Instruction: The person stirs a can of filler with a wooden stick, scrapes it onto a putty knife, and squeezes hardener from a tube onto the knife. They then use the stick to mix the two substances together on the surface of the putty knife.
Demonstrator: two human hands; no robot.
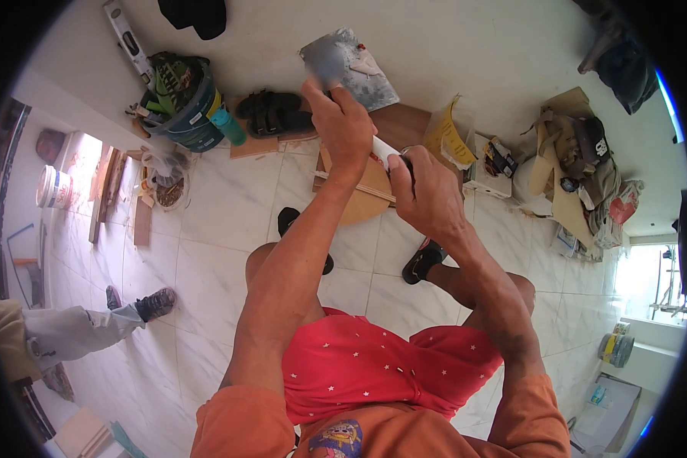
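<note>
My left hand (pixel 342 130) is raised in front of me, closed at the lower edge of a grey, plaster-smeared plate (pixel 370 88). A pale lump of putty (pixel 365 62) clings to the plate's face, near a small red spot. Part of the plate by my fingertips is blurred. Lower and to the right, my right hand (pixel 429 195) is wrapped round a white object with red marks (pixel 386 146), its thumb along the near side. That object points up toward my left wrist; a dark part shows beside my fingers, and its kind is hidden by the grip.
By the wall stand a dark bucket (pixel 195 122) of tools, black sandals (pixel 271 114) and wooden boards (pixel 412 126). A yellow bag (pixel 449 141) and boxes with a backpack (pixel 569 145) are at right. Another person's leg (pixel 84 328) extends in from the left.
</note>
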